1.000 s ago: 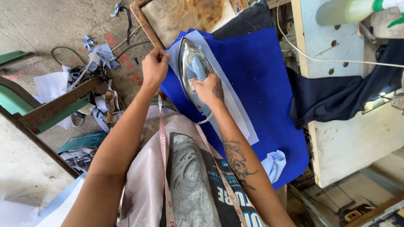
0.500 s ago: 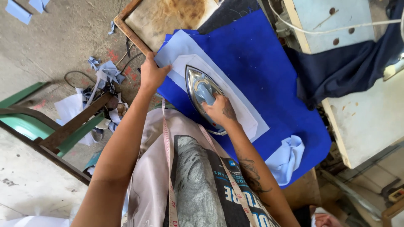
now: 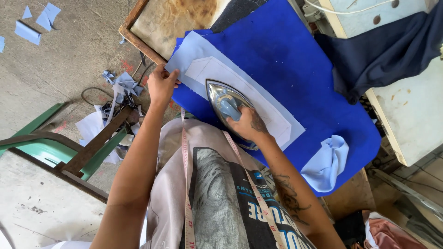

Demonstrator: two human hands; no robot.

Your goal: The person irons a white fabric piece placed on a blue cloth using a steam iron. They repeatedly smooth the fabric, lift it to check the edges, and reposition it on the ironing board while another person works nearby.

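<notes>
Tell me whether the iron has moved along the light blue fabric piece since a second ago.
Yes. The iron slid back toward the person, from the far end of the light blue fabric piece to its middle, guided by the right hand.

Pale grey printed T-shirt point(image 3: 203, 184), tape measure point(image 3: 186, 184) round neck, tattooed right forearm point(image 3: 286, 193).
</notes>
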